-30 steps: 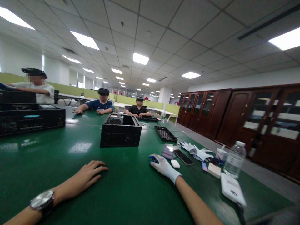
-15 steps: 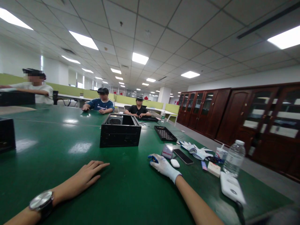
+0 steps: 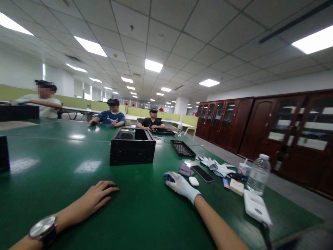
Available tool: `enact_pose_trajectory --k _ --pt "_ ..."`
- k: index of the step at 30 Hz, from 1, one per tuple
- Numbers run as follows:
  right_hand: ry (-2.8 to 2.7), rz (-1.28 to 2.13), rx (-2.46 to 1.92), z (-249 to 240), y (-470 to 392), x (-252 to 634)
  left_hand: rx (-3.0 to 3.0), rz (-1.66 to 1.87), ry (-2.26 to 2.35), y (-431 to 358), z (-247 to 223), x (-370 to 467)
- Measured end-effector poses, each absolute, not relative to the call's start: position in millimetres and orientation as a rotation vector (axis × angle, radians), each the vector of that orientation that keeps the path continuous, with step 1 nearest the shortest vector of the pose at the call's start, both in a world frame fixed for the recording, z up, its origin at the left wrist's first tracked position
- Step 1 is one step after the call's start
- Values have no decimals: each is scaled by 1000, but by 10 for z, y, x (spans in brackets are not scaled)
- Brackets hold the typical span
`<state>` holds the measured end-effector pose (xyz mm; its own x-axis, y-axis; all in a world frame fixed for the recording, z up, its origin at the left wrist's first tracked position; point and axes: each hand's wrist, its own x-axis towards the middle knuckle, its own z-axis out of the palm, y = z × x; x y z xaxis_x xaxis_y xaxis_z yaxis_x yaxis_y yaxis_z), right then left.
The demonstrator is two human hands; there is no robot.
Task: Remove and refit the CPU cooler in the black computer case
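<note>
Bare and with a watch (image 3: pixel 43 227) at its wrist, my left hand (image 3: pixel 95 199) rests palm down on the green table (image 3: pixel 135 208), fingers apart and nothing in it. My right hand (image 3: pixel 180 185) wears a white and blue glove and lies on the table with its fingers curled round something small and dark that I cannot make out. Beside it are a white rounded case (image 3: pixel 194 181), a small clear-topped box (image 3: pixel 185 169) and a black phone (image 3: pixel 203 173). A black computer case (image 3: pixel 132 151) stands beyond and between my hands.
Behind the phone lie a black tray (image 3: pixel 182 148) and white gloves (image 3: pixel 217 167). A water bottle (image 3: pixel 258 175), a small box (image 3: pixel 236 186) and a white device (image 3: pixel 257 206) with a cable stand at the right. Three people sit across the table; dark cases are at the left.
The view has shifted slightly. My left hand sits a little lower and further left in the picture; its fingers are still spread. My right hand looks nearly unchanged.
</note>
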<state>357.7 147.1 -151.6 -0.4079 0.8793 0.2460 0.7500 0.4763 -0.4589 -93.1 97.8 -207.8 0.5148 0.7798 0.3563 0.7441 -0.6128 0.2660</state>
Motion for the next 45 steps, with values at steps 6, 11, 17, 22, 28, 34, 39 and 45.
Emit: enact_pose_trajectory --k 6,11,17,22,28,34,39,45 --pt "-2286 405 -1388 -1499 1449 3568 2675 675 1355 962 -2057 -938" --pt "-2292 417 -1415 -1517 1455 3580 2672 699 1341 938 -2027 -942" --pt "-2316 403 -1404 -1525 1462 3589 2667 674 1350 927 -1976 -924" --pt "-2334 400 -1396 -1503 1442 3583 2683 674 1331 930 -2003 -933" --pt "-2345 372 -1382 -1505 1437 3586 2647 735 1375 925 -2056 -934" --pt "-2351 369 -1374 -1511 1444 3590 2629 803 1388 932 -2124 -933" --pt "-2375 359 -1366 -1506 1433 3586 2658 751 1338 981 -2134 -978" --pt "-2395 346 -1391 -1515 1438 3588 2708 698 1299 1039 -2126 -1033"
